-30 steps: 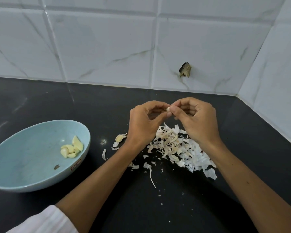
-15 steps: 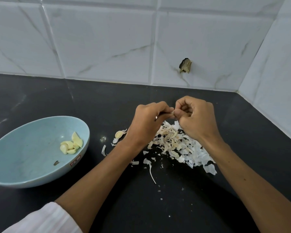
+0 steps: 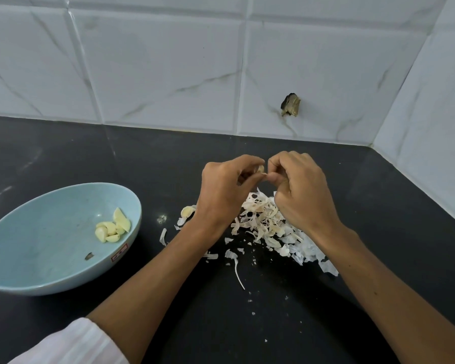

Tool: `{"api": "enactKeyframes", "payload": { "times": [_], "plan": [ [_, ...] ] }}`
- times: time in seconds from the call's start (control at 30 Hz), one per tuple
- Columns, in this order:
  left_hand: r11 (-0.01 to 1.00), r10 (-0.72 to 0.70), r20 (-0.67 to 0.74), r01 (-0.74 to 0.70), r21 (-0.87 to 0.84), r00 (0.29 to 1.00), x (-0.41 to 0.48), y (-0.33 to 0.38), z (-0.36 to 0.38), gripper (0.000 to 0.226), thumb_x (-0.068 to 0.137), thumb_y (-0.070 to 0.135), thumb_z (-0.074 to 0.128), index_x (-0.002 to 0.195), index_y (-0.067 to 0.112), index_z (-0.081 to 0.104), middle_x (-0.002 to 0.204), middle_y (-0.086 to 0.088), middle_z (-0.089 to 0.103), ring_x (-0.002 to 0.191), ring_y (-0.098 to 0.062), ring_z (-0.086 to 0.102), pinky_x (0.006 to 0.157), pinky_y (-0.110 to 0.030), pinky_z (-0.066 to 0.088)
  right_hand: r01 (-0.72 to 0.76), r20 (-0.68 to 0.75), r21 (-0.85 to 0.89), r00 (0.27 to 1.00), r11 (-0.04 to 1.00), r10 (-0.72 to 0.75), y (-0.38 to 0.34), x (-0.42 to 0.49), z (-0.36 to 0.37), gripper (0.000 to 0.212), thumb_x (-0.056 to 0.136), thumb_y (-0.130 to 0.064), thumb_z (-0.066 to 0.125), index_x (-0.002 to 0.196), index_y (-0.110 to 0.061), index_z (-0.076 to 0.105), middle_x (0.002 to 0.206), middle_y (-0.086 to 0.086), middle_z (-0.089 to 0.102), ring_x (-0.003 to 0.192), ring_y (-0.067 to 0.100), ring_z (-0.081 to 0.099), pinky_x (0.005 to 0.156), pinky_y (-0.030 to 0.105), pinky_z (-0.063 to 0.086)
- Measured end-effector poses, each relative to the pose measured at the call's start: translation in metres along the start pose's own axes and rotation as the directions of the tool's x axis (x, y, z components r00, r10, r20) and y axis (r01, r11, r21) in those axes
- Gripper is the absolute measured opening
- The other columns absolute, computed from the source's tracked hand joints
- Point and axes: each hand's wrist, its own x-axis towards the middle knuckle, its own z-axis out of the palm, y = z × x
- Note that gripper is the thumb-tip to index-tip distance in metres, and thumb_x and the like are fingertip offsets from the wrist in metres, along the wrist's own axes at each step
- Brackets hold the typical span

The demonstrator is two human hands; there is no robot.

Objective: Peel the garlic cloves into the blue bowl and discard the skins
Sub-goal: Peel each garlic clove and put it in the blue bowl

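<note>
Above a heap of papery garlic skins (image 3: 271, 224) my two hands meet over the black counter. My left hand (image 3: 223, 190) pinches a small pale garlic clove (image 3: 261, 168) between thumb and fingers. My right hand (image 3: 300, 190) has its fingers curled at the same clove, fingertips on it. The blue bowl (image 3: 37, 248) stands at the left with several peeled cloves (image 3: 112, 228) inside. One more clove (image 3: 187, 211) lies on the counter just left of my left wrist.
White tiled walls close the counter (image 3: 142, 158) at the back and right, meeting in a corner. A dark chipped hole (image 3: 290, 105) marks the back wall. Loose skin scraps (image 3: 234, 258) lie scattered in front of the heap.
Both hands stay together over the skins, shifting slightly as the fingers rework the clove; the clove shows again between the fingertips. The bowl and heap have not moved.
</note>
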Motion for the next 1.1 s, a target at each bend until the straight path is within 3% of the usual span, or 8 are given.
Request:
{"api": "enactKeyframes", "payload": {
  "times": [0.23, 0.37, 0.47, 0.6, 0.67, 0.77, 0.93, 1.1],
  "plan": [
    [1.0, 0.017, -0.004, -0.017, 0.022, 1.0, 0.002, 0.002, -0.002, 0.023, 0.078, 0.021, 0.088, 0.094, 0.008, 0.079, 0.075, 0.002, 0.075, 0.066, -0.005, 0.069, 0.063, -0.024, 0.059, 0.047, -0.009, 0.003, 0.999, 0.999, -0.047, 0.0, 0.001, -0.002, 0.024, 0.088, 0.002, 0.06, 0.084, -0.02, 0.052, 0.086, -0.007, 0.052, 0.083, 0.016, 0.051, 0.069, 0.038, 0.049],
    [0.976, -0.151, 0.0, 0.149, -0.16, 0.989, 0.002, 0.007, -0.006, 0.033, 0.071, 0.02, 0.092, 0.093, 0.004, 0.074, 0.071, 0.005, 0.071, 0.067, -0.006, 0.07, 0.061, -0.013, 0.056, 0.02, -0.028, 0.015, 0.999, 1.0, -0.019, 0.004, 0.002, -0.002, 0.018, 0.091, 0.0, 0.058, 0.086, -0.017, 0.053, 0.082, -0.01, 0.051, 0.081, 0.016, 0.05, 0.067, 0.041, 0.048],
    [0.911, -0.29, 0.007, 0.278, -0.306, 0.957, 0.002, 0.011, -0.005, 0.03, 0.072, 0.017, 0.091, 0.093, 0.007, 0.073, 0.072, 0.001, 0.073, 0.064, -0.008, 0.072, 0.062, -0.018, 0.058, 0.004, -0.035, 0.04, 0.999, 0.999, -0.002, 0.006, 0.003, -0.001, 0.019, 0.091, 0.001, 0.057, 0.086, -0.016, 0.053, 0.079, -0.012, 0.05, 0.077, 0.016, 0.049, 0.065, 0.036, 0.045],
    [0.828, -0.381, 0.027, 0.354, -0.434, 0.924, 0.002, 0.013, -0.001, 0.024, 0.077, 0.015, 0.087, 0.095, 0.015, 0.071, 0.084, 0.002, 0.076, 0.08, -0.012, 0.075, 0.077, -0.027, 0.062, 0.006, -0.047, 0.058, 0.999, 0.998, -0.003, 0.008, 0.004, -0.001, 0.024, 0.088, 0.008, 0.056, 0.082, -0.015, 0.051, 0.074, -0.01, 0.049, 0.072, 0.014, 0.047, 0.064, 0.027, 0.036],
    [0.748, -0.426, 0.046, 0.381, -0.543, 0.903, 0.004, 0.014, 0.0, 0.022, 0.081, 0.012, 0.084, 0.098, 0.015, 0.07, 0.087, -0.001, 0.077, 0.084, -0.017, 0.075, 0.08, -0.031, 0.061, -0.007, -0.055, 0.051, 0.998, 0.999, 0.01, 0.008, 0.004, -0.001, 0.026, 0.085, 0.012, 0.056, 0.081, -0.013, 0.051, 0.073, -0.009, 0.048, 0.071, 0.011, 0.047, 0.063, 0.025, 0.034],
    [0.614, -0.491, 0.072, 0.403, -0.679, 0.868, 0.007, 0.016, -0.002, 0.019, 0.086, 0.004, 0.078, 0.102, 0.009, 0.069, 0.088, -0.008, 0.076, 0.084, -0.019, 0.075, 0.079, -0.026, 0.059, -0.04, -0.071, 0.048, 0.997, 0.998, 0.043, 0.009, 0.004, -0.001, 0.027, 0.085, 0.012, 0.058, 0.08, -0.014, 0.052, 0.072, -0.011, 0.048, 0.069, 0.006, 0.047, 0.062, 0.018, 0.033],
    [0.574, -0.475, 0.145, 0.431, -0.697, 0.868, 0.008, 0.016, -0.002, 0.022, 0.091, 0.006, 0.072, 0.112, 0.009, 0.068, 0.095, -0.008, 0.077, 0.09, -0.016, 0.074, 0.082, -0.027, 0.059, -0.075, -0.132, 0.11, 0.987, 0.991, 0.089, 0.008, 0.004, -0.006, 0.012, 0.083, -0.006, 0.081, 0.08, -0.012, 0.071, 0.071, -0.011, 0.067, 0.069, 0.003, 0.064, 0.064, 0.009, 0.048],
    [0.579, -0.456, 0.189, 0.452, -0.679, 0.869, 0.007, 0.015, -0.001, 0.02, 0.091, 0.007, 0.072, 0.11, 0.011, 0.068, 0.096, -0.005, 0.076, 0.09, -0.015, 0.072, 0.083, -0.029, 0.059, -0.147, -0.129, 0.129, 0.978, 0.981, 0.163, 0.008, 0.004, -0.012, 0.025, 0.075, -0.031, 0.089, 0.07, -0.018, 0.069, 0.062, -0.013, 0.065, 0.06, 0.004, 0.064, 0.059, 0.013, 0.05]
  ]
}}
